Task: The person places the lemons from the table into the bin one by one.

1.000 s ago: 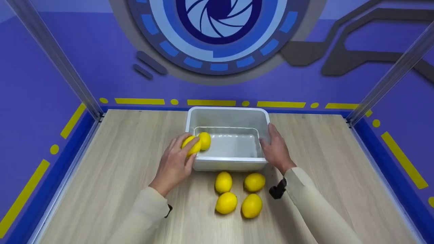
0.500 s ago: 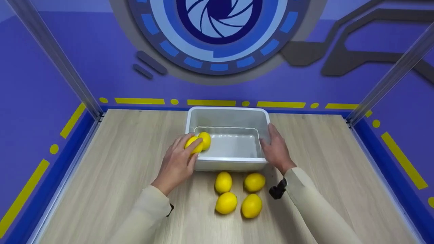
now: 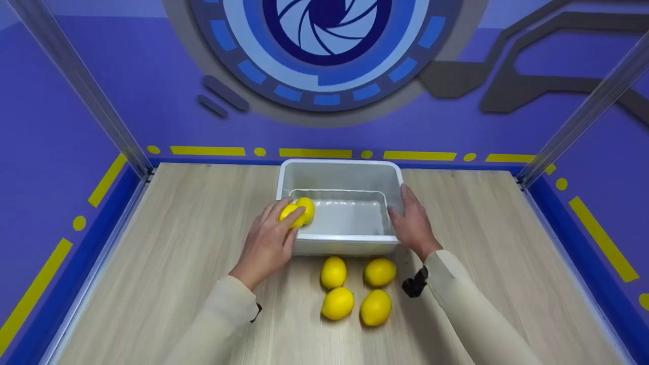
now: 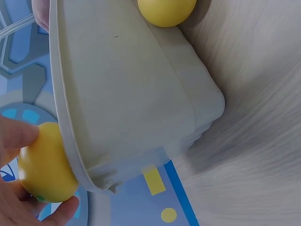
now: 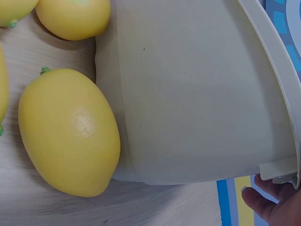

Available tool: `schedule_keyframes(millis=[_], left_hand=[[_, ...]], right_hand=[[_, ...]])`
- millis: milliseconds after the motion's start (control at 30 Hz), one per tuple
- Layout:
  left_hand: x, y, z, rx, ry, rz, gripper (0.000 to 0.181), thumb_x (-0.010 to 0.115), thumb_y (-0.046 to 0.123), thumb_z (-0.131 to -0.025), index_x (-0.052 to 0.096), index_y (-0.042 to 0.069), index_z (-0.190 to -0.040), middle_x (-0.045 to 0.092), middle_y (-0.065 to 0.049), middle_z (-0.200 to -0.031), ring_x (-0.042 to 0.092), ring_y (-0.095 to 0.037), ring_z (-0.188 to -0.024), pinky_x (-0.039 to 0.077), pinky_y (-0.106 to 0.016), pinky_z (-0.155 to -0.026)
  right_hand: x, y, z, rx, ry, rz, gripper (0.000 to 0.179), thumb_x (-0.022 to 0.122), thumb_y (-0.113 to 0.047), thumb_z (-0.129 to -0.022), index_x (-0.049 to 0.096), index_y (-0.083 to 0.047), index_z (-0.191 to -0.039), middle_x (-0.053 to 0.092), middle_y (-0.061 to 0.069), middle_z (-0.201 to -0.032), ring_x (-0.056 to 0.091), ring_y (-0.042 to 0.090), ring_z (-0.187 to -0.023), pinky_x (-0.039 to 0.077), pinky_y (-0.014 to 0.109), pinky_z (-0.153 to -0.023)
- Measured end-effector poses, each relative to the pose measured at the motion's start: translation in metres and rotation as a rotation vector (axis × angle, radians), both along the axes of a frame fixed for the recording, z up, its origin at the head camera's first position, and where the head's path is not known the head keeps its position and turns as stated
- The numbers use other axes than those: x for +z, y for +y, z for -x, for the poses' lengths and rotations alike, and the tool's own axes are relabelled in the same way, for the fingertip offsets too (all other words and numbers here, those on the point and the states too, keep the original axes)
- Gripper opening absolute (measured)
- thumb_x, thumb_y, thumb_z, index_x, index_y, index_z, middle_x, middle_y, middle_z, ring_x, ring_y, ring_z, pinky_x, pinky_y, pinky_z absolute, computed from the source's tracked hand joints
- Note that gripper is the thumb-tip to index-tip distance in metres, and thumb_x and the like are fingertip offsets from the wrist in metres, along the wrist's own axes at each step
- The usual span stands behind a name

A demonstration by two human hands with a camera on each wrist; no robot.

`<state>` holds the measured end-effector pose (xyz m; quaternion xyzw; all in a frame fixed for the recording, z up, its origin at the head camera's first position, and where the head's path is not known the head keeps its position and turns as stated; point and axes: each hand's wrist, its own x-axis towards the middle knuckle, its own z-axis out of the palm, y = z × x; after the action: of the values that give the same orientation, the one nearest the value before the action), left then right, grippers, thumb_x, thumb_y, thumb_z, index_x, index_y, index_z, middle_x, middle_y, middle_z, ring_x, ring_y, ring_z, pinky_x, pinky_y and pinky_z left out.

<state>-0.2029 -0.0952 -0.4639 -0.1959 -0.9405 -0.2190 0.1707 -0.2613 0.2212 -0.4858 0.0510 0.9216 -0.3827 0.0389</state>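
My left hand (image 3: 264, 242) holds a yellow lemon (image 3: 288, 215) at the front left corner of a white plastic bin (image 3: 345, 239). In the left wrist view, thumb and fingers grip this lemon (image 4: 47, 165) right at the bin's rim. Another lemon (image 3: 307, 210) lies inside the bin at its left end, partly overlapped by the held one. My right hand (image 3: 416, 226) grips the bin's right wall, thumb inside the rim and fingers along the outside. The right wrist view shows its fingers (image 5: 261, 202) below the rim, with the rest of the hand cut off.
On the wooden table (image 3: 203, 203), several lemons stand in a cluster before the bin, among them a front right one (image 3: 376, 307) and a back left one (image 3: 333, 272). A purple and blue printed wall (image 3: 324, 137) rises close behind the bin.
My left hand has shifted slightly to the right with its lemon, further over the bin. The right hand, the bin and the lemons on the table have stayed in place.
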Motion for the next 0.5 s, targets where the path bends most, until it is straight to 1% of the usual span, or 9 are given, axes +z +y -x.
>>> schedule_keyframes(millis=[233,500], left_hand=[[-0.0039,0.0035,0.0029,-0.009,-0.003,0.008,0.041,0.063,0.018,-0.093,0.059,0.025,-0.133,0.046,-0.005,-0.145,0.043,-0.023,-0.133,0.044,-0.044,-0.105],[-0.0079,0.0073,0.0054,-0.001,-0.019,0.021,0.041,0.062,0.019,-0.093,0.057,0.027,-0.134,0.043,-0.002,-0.146,0.041,-0.021,-0.134,0.044,-0.041,-0.106]], right_hand=[[0.0009,-0.0015,-0.0012,-0.005,-0.021,0.000,0.072,0.045,-0.033,-0.102,-0.001,-0.023,-0.156,0.002,0.001,-0.165,0.007,0.025,-0.152,0.012,0.051,-0.121],[0.0010,0.0001,-0.0014,-0.004,-0.006,-0.002,0.071,0.046,-0.031,-0.102,0.001,-0.019,-0.157,0.003,0.002,-0.165,0.007,0.025,-0.152,0.011,0.050,-0.122]])
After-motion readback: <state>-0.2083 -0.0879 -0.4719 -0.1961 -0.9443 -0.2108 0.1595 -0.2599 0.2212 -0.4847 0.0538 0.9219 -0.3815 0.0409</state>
